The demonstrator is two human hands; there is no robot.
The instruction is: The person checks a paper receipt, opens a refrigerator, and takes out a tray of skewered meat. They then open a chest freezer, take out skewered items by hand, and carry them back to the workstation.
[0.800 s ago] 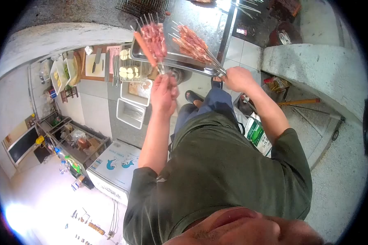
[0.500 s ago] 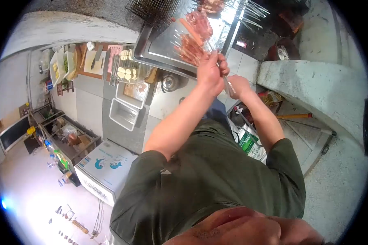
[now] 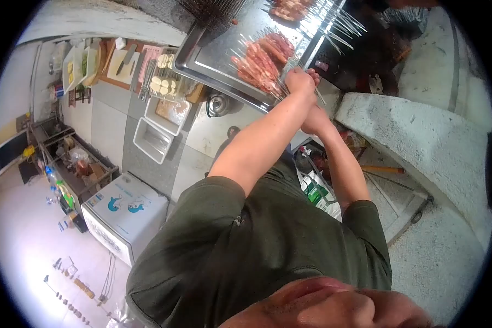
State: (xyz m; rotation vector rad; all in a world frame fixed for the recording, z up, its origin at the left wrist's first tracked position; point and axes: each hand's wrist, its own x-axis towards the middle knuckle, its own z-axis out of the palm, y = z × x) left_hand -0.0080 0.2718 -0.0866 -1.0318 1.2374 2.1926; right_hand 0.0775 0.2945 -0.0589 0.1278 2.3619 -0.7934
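Note:
My left hand (image 3: 300,81) is closed around the handle ends of metal skewers, at the near right edge of a metal tray (image 3: 216,71). Sausage and red meat (image 3: 279,47) sit on the skewers beyond it. Beside them, more skewered meat (image 3: 257,66) fans out over the tray, its handle ends running toward my crossed wrists. My right hand (image 3: 315,119) is curled below and behind my left wrist, which hides most of its fingers. Other meat skewers (image 3: 291,9) lie at the tray's far side, their bare ends (image 3: 339,24) pointing right.
A wire rack (image 3: 213,12) is beyond the tray. To the left are white containers (image 3: 153,140), a metal pot (image 3: 217,104), skewered white slices (image 3: 163,85), and a cutting board (image 3: 120,66) with knives. A pale ledge (image 3: 415,131) curves along the right.
My left hand has brought its skewers right, beside the other bunch, and crossed over my right wrist. My right hand has shifted slightly lower. The camera view has shifted and turned.

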